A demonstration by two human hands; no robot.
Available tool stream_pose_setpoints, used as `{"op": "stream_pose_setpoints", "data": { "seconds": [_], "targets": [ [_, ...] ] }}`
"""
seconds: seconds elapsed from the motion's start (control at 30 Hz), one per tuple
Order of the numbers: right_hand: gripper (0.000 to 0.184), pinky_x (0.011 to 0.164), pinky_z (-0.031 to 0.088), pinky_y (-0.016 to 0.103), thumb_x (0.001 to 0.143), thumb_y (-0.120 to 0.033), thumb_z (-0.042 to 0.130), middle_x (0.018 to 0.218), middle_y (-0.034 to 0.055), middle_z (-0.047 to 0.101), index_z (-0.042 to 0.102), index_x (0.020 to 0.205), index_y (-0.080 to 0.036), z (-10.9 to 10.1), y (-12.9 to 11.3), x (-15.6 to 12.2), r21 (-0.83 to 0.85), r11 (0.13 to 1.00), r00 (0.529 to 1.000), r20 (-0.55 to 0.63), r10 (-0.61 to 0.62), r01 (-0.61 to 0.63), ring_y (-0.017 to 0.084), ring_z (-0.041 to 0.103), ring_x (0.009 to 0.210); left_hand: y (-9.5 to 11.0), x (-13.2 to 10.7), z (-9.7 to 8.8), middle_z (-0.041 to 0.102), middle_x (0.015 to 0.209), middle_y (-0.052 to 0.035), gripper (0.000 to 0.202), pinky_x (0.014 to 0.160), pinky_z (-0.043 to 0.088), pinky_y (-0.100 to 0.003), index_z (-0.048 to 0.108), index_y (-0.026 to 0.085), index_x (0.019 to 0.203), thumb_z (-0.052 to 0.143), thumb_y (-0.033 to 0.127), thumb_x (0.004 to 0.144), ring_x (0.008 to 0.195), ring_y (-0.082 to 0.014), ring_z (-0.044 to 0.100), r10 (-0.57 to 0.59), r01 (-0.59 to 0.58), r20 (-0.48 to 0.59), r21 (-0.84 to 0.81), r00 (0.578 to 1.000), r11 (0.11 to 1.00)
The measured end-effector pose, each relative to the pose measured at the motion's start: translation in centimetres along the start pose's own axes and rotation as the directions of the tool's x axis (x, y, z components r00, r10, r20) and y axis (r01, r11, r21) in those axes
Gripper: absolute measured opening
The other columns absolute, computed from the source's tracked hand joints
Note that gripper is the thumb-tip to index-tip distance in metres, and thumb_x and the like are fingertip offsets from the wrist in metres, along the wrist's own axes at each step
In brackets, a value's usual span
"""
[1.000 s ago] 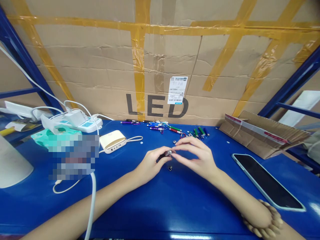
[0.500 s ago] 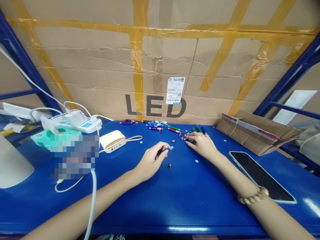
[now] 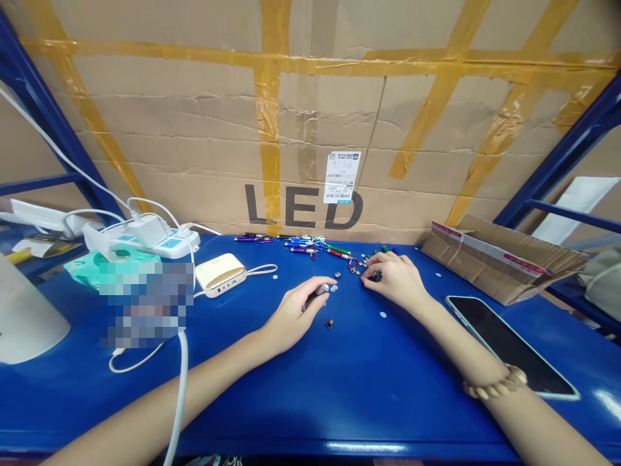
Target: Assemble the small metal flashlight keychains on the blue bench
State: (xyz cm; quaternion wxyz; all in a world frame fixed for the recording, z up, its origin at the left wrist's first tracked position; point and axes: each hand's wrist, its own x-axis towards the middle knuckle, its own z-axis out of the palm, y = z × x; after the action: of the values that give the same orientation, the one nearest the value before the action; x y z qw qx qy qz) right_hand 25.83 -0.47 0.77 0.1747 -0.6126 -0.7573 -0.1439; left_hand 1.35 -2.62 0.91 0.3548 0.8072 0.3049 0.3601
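My left hand (image 3: pixel 295 310) rests on the blue table (image 3: pixel 310 395) with its fingers closed around a small dark keychain flashlight (image 3: pixel 317 291), silver tip pointing right. My right hand (image 3: pixel 395 277) lies farther back, fingers curled and pinching at small parts among a scatter of coloured keychain flashlights (image 3: pixel 320 247) near the cardboard wall. What it pinches is too small to name. A tiny dark cap (image 3: pixel 329 323) lies on the table between my hands, and small round button cells (image 3: pixel 383 314) are dotted about.
A phone (image 3: pixel 509 343) lies face up at the right, beside a flattened cardboard box (image 3: pixel 504 259). A white power bank (image 3: pixel 219 274), power strip (image 3: pixel 160 241) and white cable (image 3: pixel 179 382) sit at the left. A large taped "LED" carton (image 3: pixel 310 129) closes the back.
My right hand left the flashlight tip held by my left hand and reached back to the pile of small parts, then curled its fingers there. My left hand stayed put.
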Motion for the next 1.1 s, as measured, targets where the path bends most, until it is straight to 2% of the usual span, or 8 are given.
{"op": "stream_pose_setpoints", "data": {
  "seconds": [0.1,0.2,0.47,0.63,0.77,0.9,1.0,1.1],
  "targets": [
    [0.010,0.070,0.038,0.034,0.071,-0.032,0.063,0.091,0.0019,0.066,0.070,0.074,-0.025,-0.5,-0.4,-0.1,-0.003,1.000,0.999,0.038,-0.017,0.017,0.021,0.057,0.087,-0.1,0.0,0.0,0.060,0.090,-0.0029,0.030,0.077,0.044,-0.025,0.052,0.022,0.116,0.038,0.023,0.088,0.081,-0.0141,0.056,0.000,0.000,0.009,-0.012,1.000,1.000],
    [0.021,0.071,0.040,0.035,0.070,-0.037,0.064,0.095,0.0034,0.065,0.070,0.087,-0.025,-0.8,-0.4,-0.2,-0.024,1.000,0.999,0.051,0.005,-0.004,0.022,0.058,0.088,-0.2,0.1,-0.1,0.060,0.092,-0.0033,0.029,0.075,0.045,-0.024,0.053,0.022,0.114,0.039,0.024,0.088,0.081,-0.0142,0.056,-0.010,0.010,0.014,-0.009,1.000,1.000],
    [0.013,0.072,0.043,0.037,0.077,-0.029,0.059,0.094,0.0024,0.066,0.071,0.074,-0.026,-0.2,0.2,-0.2,-0.004,1.000,0.996,0.091,-0.008,0.008,0.022,0.058,0.090,-0.1,0.2,-0.1,0.061,0.091,-0.0033,0.027,0.079,0.043,-0.026,0.055,0.021,0.111,0.040,0.024,0.088,0.083,-0.0150,0.056,-0.009,0.008,0.007,0.009,1.000,1.000],
    [0.010,0.071,0.042,0.036,0.072,-0.029,0.063,0.088,0.0023,0.065,0.070,0.068,-0.024,-0.6,-0.1,-0.1,0.025,0.999,0.998,0.056,-0.034,0.033,0.021,0.058,0.086,-0.3,0.2,0.0,0.059,0.086,-0.0023,0.018,0.076,0.042,-0.024,0.056,0.018,0.095,0.040,0.022,0.088,0.079,-0.0141,0.055,0.010,-0.010,0.024,0.002,1.000,1.000],
    [0.009,0.069,0.042,0.033,0.070,-0.029,0.063,0.086,0.0021,0.066,0.069,0.067,-0.023,-2.1,-1.9,-0.3,0.095,0.981,0.984,-0.080,-0.159,0.167,0.019,0.059,0.081,-0.4,0.2,0.1,0.057,0.081,-0.0009,0.016,0.073,0.042,-0.024,0.055,0.018,0.090,0.040,0.023,0.088,0.076,-0.0140,0.054,0.034,-0.034,0.051,0.006,0.998,0.999],
    [0.007,0.067,0.044,0.030,0.073,-0.026,0.061,0.082,0.0017,0.067,0.068,0.074,-0.023,-3.9,-4.9,-1.0,0.219,0.906,0.907,-0.306,-0.289,0.363,0.016,0.059,0.074,-0.6,0.2,0.3,0.056,0.078,-0.0003,0.015,0.071,0.041,-0.024,0.054,0.018,0.086,0.040,0.023,0.088,0.074,-0.0137,0.053,0.052,-0.052,0.084,-0.005,0.995,0.999],
    [0.005,0.066,0.045,0.029,0.072,-0.024,0.063,0.080,0.0018,0.068,0.067,0.076,-0.022,-4.6,-6.5,-1.6,0.253,0.857,0.848,-0.423,-0.318,0.448,0.015,0.061,0.073,-0.6,0.2,0.3,0.055,0.078,0.0000,0.014,0.071,0.041,-0.024,0.052,0.018,0.083,0.039,0.021,0.088,0.074,-0.0134,0.052,0.073,-0.071,0.098,-0.027,0.993,0.997],
    [0.003,0.065,0.047,0.028,0.073,-0.022,0.063,0.078,0.0012,0.070,0.065,0.076,-0.022,-4.9,-7.1,-1.9,0.283,0.836,0.828,-0.470,-0.307,0.470,0.015,0.064,0.072,-0.3,0.1,0.2,0.055,0.079,-0.0007,0.015,0.073,0.042,-0.024,0.052,0.018,0.082,0.039,0.021,0.088,0.075,-0.0134,0.053,0.094,-0.090,0.095,-0.053,0.991,0.995]
  ]
}}
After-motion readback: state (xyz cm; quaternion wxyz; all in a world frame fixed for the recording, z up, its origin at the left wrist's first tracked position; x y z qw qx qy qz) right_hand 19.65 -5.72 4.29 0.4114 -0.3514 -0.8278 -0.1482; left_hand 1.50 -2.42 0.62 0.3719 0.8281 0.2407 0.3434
